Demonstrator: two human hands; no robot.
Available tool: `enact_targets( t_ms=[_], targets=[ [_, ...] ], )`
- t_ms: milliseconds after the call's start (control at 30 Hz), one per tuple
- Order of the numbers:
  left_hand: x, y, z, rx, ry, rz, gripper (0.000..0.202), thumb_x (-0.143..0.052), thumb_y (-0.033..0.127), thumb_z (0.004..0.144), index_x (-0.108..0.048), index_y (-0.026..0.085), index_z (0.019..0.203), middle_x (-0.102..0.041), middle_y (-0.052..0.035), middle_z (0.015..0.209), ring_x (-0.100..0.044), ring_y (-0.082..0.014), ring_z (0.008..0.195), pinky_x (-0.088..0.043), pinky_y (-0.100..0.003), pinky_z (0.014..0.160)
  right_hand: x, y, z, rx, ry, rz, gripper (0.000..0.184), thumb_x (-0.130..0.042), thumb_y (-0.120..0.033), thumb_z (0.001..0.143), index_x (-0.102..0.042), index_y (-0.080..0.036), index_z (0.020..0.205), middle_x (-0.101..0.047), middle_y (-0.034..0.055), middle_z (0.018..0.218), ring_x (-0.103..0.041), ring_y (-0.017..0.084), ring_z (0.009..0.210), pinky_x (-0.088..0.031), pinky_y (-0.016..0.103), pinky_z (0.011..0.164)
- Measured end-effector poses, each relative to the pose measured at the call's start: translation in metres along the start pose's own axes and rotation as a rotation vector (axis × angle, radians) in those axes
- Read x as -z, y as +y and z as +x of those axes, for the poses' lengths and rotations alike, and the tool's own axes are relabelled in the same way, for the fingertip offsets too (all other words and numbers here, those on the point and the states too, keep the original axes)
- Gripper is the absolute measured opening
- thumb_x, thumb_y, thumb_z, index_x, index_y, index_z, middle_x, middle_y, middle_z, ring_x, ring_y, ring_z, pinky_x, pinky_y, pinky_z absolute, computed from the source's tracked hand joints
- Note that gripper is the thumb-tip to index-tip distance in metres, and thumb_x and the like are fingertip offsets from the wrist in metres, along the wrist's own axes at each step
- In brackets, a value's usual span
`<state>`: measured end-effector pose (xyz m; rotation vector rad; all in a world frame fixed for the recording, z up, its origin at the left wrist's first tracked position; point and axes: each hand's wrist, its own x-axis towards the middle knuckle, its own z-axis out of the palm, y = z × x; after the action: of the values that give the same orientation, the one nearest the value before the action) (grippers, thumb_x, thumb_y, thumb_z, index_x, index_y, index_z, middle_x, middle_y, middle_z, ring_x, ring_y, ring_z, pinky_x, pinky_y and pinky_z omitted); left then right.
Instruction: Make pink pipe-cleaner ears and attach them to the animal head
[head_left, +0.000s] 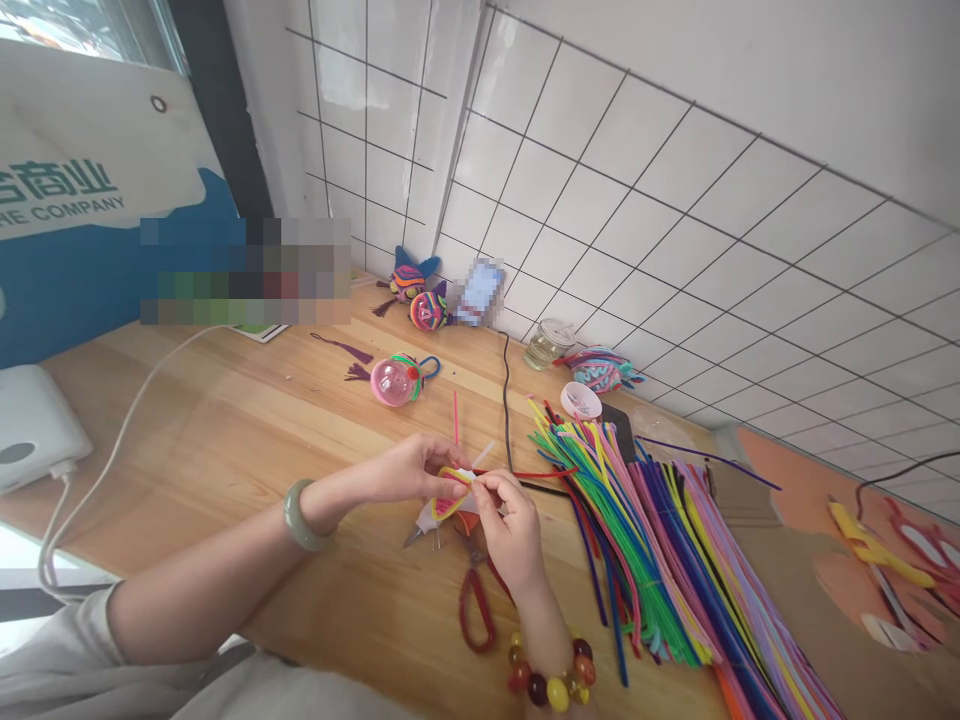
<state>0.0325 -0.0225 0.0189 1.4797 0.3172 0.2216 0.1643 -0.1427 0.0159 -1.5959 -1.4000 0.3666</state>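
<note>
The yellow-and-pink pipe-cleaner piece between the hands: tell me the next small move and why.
Probably wind the loose red pipe cleaner once more around the yellow-and-pink piece. The left hand pinches the piece from one side, the right hand grips it from the other, and the red strand trails free toward the bundle of pipe cleaners.

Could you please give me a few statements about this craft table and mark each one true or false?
1. Both hands, the left hand and the right hand, pinch a small yellow pipe-cleaner piece. True.
2. The bundle of coloured pipe cleaners lies to the left of the hands. False: it lies to their right.
3. Red-handled scissors lie on the wooden table near the right wrist. True.
4. The pink plastic ball is held in the left hand. False: it sits on the table beyond the hands.
5. The left wrist wears a green bangle. True.
</note>
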Motion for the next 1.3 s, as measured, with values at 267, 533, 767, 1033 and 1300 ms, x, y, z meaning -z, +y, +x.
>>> enact_targets(
  t_ms=[267,533,767,1033,1300],
  targets=[
    [-0.002,-0.007,0.002,0.102,0.054,-0.058,0.032,-0.062,0.043,0.066,-0.061,0.012,0.076,-0.054,0.0015,0.059,-0.052,-0.0084,0.049,-0.042,-0.016,0.038,-0.002,0.001,0.000,0.013,-0.020,-0.024,0.016,-0.045,-0.020,0.082,-0.059,-0.018,0.073,-0.058,0.0040,0.074,-0.055,0.015,0.070,-0.044,0.026,0.063],
    [-0.005,-0.002,0.001,0.066,0.018,-0.154,0.034,-0.059,0.040,0.071,-0.053,0.013,0.091,-0.052,0.0031,0.062,-0.052,-0.0082,0.053,-0.046,-0.017,0.042,-0.001,0.004,0.002,-0.007,-0.035,-0.053,0.015,-0.046,-0.020,0.081,-0.059,-0.018,0.074,-0.057,0.0036,0.074,-0.054,0.015,0.072,-0.043,0.027,0.063],
    [-0.006,-0.007,0.003,0.044,0.046,-0.140,0.027,-0.061,0.035,0.070,-0.056,0.012,0.082,-0.054,0.0025,0.060,-0.052,-0.0073,0.051,-0.046,-0.017,0.043,-0.002,0.003,0.001,-0.039,-0.035,-0.009,0.016,-0.046,-0.022,0.082,-0.060,-0.017,0.075,-0.058,0.0042,0.075,-0.054,0.015,0.071,-0.043,0.027,0.063],
    [-0.006,-0.005,0.004,0.088,0.127,-0.127,0.028,-0.061,0.038,0.068,-0.056,0.012,0.079,-0.057,0.0012,0.063,-0.054,-0.0089,0.053,-0.049,-0.020,0.045,0.002,0.000,0.003,-0.118,-0.055,0.130,0.024,-0.042,-0.026,0.085,-0.064,-0.016,0.087,-0.062,0.0062,0.082,-0.057,0.016,0.079,-0.045,0.028,0.071],
    [0.001,-0.005,0.003,0.073,0.180,-0.137,0.026,-0.060,0.037,0.069,-0.054,0.012,0.077,-0.057,0.0006,0.060,-0.054,-0.0088,0.047,-0.050,-0.022,0.046,0.024,0.010,0.005,-0.336,0.278,0.094,0.037,-0.048,-0.037,0.079,-0.056,-0.013,0.105,-0.062,0.0122,0.101,-0.059,0.021,0.088,-0.046,0.034,0.077]
  ],
)
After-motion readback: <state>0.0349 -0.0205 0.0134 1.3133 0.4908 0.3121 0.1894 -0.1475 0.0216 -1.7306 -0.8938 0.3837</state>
